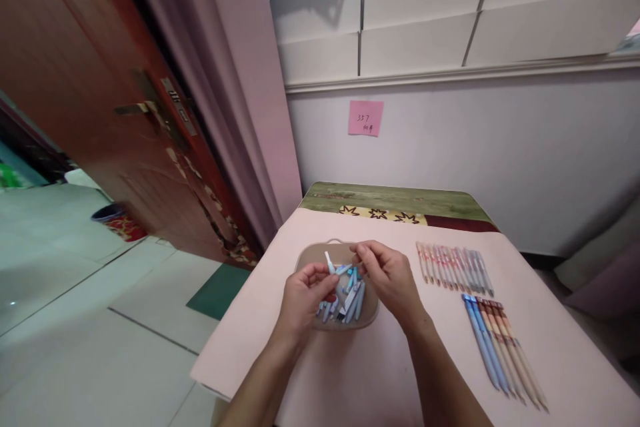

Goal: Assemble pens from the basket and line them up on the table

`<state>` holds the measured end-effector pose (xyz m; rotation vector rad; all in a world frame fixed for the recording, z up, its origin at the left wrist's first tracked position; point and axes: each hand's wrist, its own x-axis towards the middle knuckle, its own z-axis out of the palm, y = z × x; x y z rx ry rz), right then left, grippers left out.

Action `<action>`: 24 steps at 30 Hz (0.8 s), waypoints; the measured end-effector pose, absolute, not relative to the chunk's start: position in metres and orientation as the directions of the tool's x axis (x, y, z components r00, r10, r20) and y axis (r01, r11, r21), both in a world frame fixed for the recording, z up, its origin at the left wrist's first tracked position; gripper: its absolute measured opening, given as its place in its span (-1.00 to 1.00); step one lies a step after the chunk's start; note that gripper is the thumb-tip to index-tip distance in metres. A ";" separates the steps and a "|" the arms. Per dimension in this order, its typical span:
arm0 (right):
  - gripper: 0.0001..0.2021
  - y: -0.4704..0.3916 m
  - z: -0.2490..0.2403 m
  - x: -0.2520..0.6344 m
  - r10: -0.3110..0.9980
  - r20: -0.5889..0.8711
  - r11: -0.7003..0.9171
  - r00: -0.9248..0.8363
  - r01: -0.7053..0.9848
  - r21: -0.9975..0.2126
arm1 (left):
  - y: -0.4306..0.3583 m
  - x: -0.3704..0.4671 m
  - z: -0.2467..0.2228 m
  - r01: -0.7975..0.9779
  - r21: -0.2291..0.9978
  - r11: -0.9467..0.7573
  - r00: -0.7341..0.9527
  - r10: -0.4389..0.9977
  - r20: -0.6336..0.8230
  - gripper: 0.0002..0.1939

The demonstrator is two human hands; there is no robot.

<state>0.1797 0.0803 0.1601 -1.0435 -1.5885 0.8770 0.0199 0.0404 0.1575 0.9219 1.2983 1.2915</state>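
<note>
A beige basket [306, 255] stands on the pink-covered table [350, 380], with several blue and white pen parts [356, 300] inside. Above its left side, my left hand [313, 290] is closed on a pale blue pen part [331, 265], whose narrow white end points up. My right hand [387, 273] is over the basket's right side, thumb and index finger pinched together near a light blue piece [343, 269]. What the right fingertips hold, if anything, is too small to make out.
Pale pens [454, 269] lie in a row at the right, and blue and brown pens [505, 350] lie nearer the front. A pink note [366, 118] is on the wall behind. A wooden door [150, 113] and a bin [120, 220] are on the left.
</note>
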 end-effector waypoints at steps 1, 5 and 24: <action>-0.72 0.081 0.159 0.180 0.930 0.341 0.363 -0.137 0.209 -0.908 | 0.041 0.018 0.158 -0.168 0.978 0.124 -0.178 0.972 -0.154 -0.70; -0.82 0.079 0.154 0.175 0.920 0.287 0.348 -0.269 0.216 -0.912 | 0.044 0.017 0.162 -0.218 0.971 0.098 -0.195 0.970 -0.142 -0.68; -0.69 0.102 0.146 0.211 0.972 0.231 0.230 -0.050 -0.013 -0.973 | 0.105 -0.019 0.112 0.859 0.503 0.099 -0.094 0.995 -0.035 -0.87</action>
